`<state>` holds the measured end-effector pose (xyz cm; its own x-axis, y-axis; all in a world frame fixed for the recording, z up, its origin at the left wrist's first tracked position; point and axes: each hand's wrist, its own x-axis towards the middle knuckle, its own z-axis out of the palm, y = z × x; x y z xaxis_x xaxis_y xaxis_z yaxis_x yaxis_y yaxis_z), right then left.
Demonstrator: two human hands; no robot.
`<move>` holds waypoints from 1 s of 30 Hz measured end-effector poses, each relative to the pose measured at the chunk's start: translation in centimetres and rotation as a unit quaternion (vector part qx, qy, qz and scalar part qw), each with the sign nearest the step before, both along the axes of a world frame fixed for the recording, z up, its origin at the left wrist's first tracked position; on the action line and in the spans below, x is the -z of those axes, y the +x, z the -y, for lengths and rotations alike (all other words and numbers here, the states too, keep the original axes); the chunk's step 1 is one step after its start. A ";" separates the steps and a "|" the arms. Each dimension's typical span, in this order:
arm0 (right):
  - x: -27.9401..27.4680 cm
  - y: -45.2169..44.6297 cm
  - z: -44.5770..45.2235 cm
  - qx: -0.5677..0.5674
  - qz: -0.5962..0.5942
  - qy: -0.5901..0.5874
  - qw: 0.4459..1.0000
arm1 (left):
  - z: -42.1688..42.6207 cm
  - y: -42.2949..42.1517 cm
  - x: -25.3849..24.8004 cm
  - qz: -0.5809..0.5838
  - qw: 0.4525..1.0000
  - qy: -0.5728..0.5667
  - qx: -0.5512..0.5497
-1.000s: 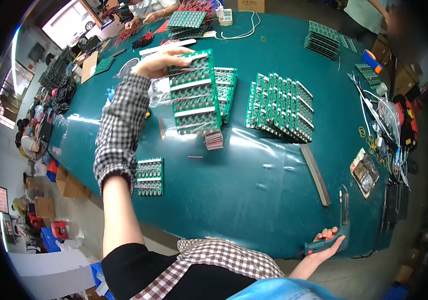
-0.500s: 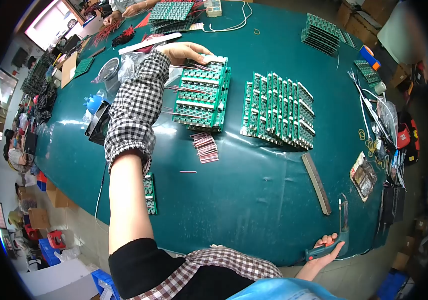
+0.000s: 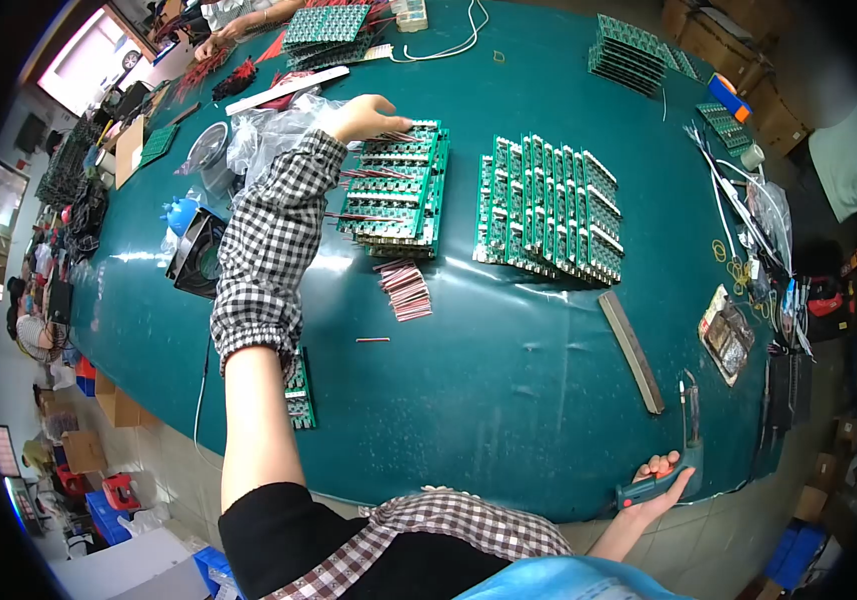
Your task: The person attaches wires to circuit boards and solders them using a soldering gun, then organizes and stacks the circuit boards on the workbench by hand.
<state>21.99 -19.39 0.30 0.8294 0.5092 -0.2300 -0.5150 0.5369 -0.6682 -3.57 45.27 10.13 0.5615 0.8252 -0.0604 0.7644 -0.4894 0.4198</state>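
My left hand [image 3: 367,118] is at the far left corner of the top green circuit board [image 3: 389,190] on a stack, its fingers closed on the edge. Thin red and black wires [image 3: 374,173] stick out from the left side of that board. Down at the front right, my right hand [image 3: 661,487] is wrapped round a teal soldering gun [image 3: 691,456], whose tip points away from me. A bundle of short cut wires [image 3: 406,291] lies just below the stack, and a single wire [image 3: 373,340] lies nearer to me.
A row of leaning circuit boards [image 3: 551,210] stands right of the stack. Nearby lie a grey bar [image 3: 632,352], a plastic packet [image 3: 726,338] and loose cables [image 3: 739,195]. A black fan [image 3: 197,255] sits beside my left sleeve. Another person's hand [image 3: 217,45] is at the far left.
The top board has settled into line with its stack, my left hand staying at its corner. My right hand keeps the soldering gun. The whole view has shifted slightly.
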 end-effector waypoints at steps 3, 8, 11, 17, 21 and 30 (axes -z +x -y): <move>-0.2 -0.1 -0.2 -0.003 0.000 0.008 1.000 | 2.0 1.1 -0.6 -0.068 0.993 0.066 -0.066; 0.0 0.1 0.5 -0.019 0.002 0.025 1.000 | 6.6 3.7 -2.2 -0.183 0.979 0.062 -0.065; 0.5 0.2 0.6 -0.018 0.001 0.030 0.999 | 5.1 4.2 -1.6 -0.192 0.979 0.041 -0.049; 0.3 0.1 0.7 -0.029 0.006 0.035 0.999 | 4.8 4.7 -1.7 -0.199 0.977 0.046 -0.055; 0.3 0.0 0.6 -0.030 0.011 0.041 0.999 | 4.7 5.4 -2.6 -0.230 0.973 0.016 -0.028; 0.2 -0.1 0.7 -0.030 0.014 0.042 0.999 | 3.7 5.2 -3.0 -0.201 0.977 0.046 -0.056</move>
